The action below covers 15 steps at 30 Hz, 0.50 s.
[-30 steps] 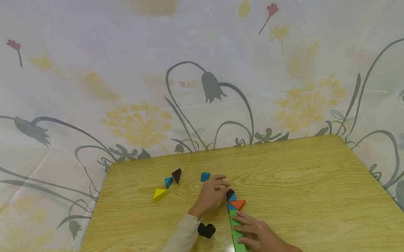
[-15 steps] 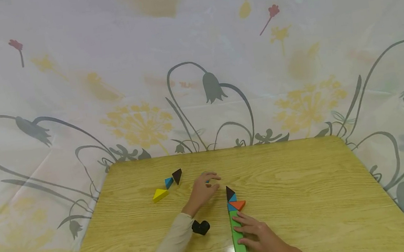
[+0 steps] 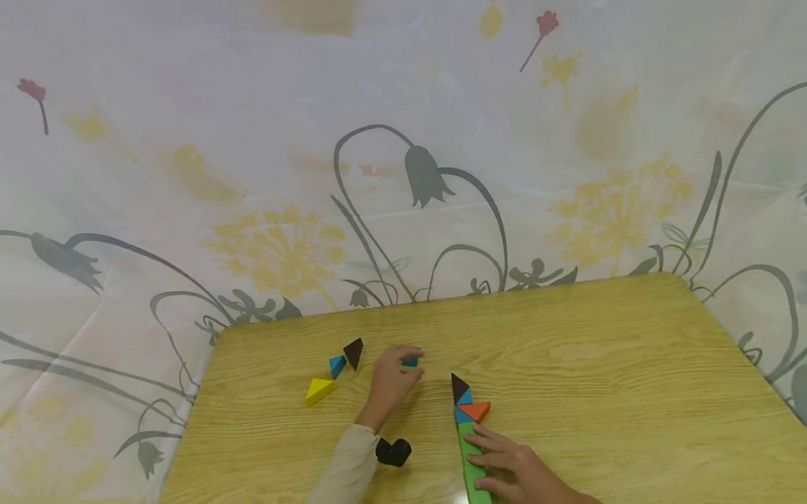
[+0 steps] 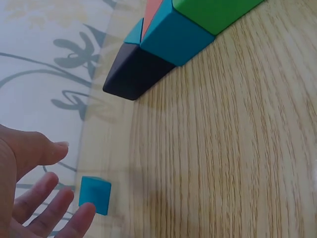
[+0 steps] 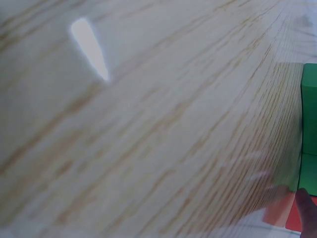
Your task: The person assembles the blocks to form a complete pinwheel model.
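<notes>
My left hand (image 3: 389, 381) reaches over the table with fingers and thumb spread around a small blue block (image 3: 409, 362). In the left wrist view a gap shows between the thumb and that blue block (image 4: 96, 192); whether a fingertip touches it I cannot tell. My right hand (image 3: 516, 467) rests its fingers on a long green row of blocks (image 3: 477, 491). Beyond the green row, in line with it, lie blue triangles (image 3: 463, 414), an orange-red triangle (image 3: 477, 410) sticking out to the right, and a dark brown triangle (image 3: 459, 385) at the far end.
To the left on the wooden table (image 3: 613, 361) lie a yellow triangle (image 3: 320, 390), a small blue triangle (image 3: 338, 366) and a dark brown triangle (image 3: 355, 353). A black wrist device (image 3: 394, 452) sits by the left sleeve. A flower-patterned sheet (image 3: 400, 227) hangs behind.
My left hand has left the dark triangle at the row's far end and moved left to the blue block. That triangle's pointed tip now shows. My right hand has stayed on the green row.
</notes>
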Each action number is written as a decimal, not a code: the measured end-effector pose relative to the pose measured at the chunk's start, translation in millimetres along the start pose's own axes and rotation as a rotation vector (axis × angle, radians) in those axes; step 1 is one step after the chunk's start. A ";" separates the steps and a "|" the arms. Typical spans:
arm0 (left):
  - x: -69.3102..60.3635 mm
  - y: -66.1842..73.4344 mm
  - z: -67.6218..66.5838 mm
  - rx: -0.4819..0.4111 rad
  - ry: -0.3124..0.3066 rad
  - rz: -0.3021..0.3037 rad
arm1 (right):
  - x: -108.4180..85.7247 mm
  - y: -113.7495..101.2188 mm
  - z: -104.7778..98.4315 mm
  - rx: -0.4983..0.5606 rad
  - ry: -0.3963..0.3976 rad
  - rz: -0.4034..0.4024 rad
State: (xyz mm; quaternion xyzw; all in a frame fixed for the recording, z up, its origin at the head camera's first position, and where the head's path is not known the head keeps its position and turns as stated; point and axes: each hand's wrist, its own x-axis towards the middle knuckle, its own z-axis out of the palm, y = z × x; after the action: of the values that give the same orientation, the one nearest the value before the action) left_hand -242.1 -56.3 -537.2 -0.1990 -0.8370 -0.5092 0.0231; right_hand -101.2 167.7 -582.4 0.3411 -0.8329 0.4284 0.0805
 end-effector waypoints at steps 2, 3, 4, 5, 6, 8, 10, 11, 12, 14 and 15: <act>0.8 -1.5 0.0 0.002 0.031 0.000 | 0.0 0.5 0.1 -0.001 0.002 -0.004; 1.3 -2.3 -0.1 0.004 0.045 -0.004 | 0.0 0.6 0.1 -0.001 0.002 -0.005; 1.8 -3.4 0.0 0.008 0.060 -0.007 | 0.0 0.8 0.1 0.001 0.002 -0.005; 2.4 -4.8 0.2 0.010 0.075 -0.014 | 0.1 0.9 0.0 0.002 0.002 -0.006; 3.1 -6.8 0.6 0.013 0.088 -0.019 | 0.0 1.0 -0.1 0.003 0.001 -0.005; 4.7 -10.2 1.1 0.006 0.109 -0.035 | -0.1 1.1 -0.1 0.003 0.002 -0.002; 6.4 -14.0 2.2 0.002 0.131 -0.047 | -0.1 1.1 -0.1 0.002 0.003 -0.002; 7.4 -15.9 3.0 -0.003 0.141 -0.052 | 0.0 0.9 0.0 0.000 0.005 -0.002; 8.4 -17.6 4.0 -0.004 0.150 -0.053 | 0.0 0.9 0.1 -0.002 0.005 -0.002; 10.6 -20.3 6.5 0.000 0.167 -0.053 | 0.2 0.4 0.1 -0.005 0.008 -0.003; 12.0 -21.7 7.9 0.013 0.173 -0.046 | 0.4 0.2 0.1 -0.006 0.009 -0.004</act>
State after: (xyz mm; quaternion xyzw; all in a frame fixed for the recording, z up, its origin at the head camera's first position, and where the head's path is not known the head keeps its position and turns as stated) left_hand -259.7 -54.5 -556.4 -0.1350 -0.8394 -0.5196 0.0849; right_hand -101.6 167.6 -582.4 0.3407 -0.8331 0.4273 0.0860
